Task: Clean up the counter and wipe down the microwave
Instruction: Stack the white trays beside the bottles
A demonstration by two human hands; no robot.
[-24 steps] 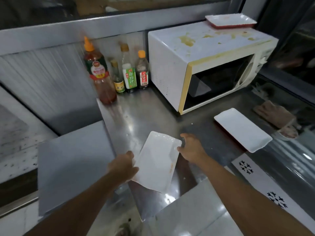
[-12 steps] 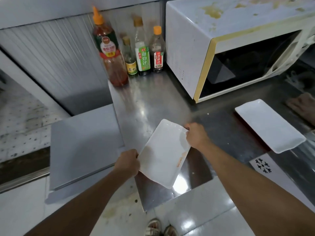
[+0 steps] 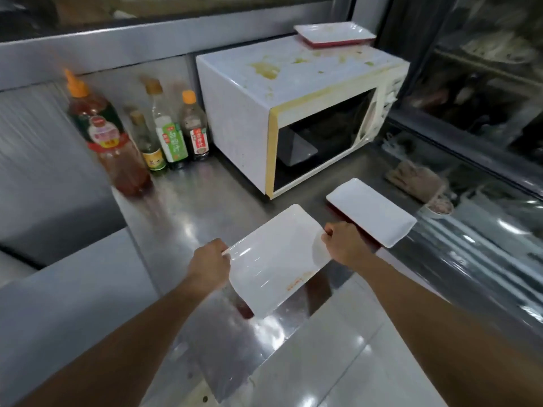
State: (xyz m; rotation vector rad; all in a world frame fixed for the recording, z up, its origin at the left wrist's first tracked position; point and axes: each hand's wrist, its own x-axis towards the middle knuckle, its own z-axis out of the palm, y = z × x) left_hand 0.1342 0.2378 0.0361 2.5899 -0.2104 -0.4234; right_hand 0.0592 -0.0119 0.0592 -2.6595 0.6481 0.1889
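Steel counter (image 3: 188, 201) lies under us as our left hand (image 3: 210, 267) and right hand (image 3: 342, 240), each gripping an end, have raised the smeared white plate (image 3: 276, 257) clear, leaving the stained microwave (image 3: 293, 113) unwiped.

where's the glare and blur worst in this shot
Head view: glare sits as bright patches on the steel counter near its front edge and streaks the white rectangular plate held by the left hand and right hand; the orange-capped red sauce bottle is motion-smeared; wide-angle bending bows the stained white microwave.
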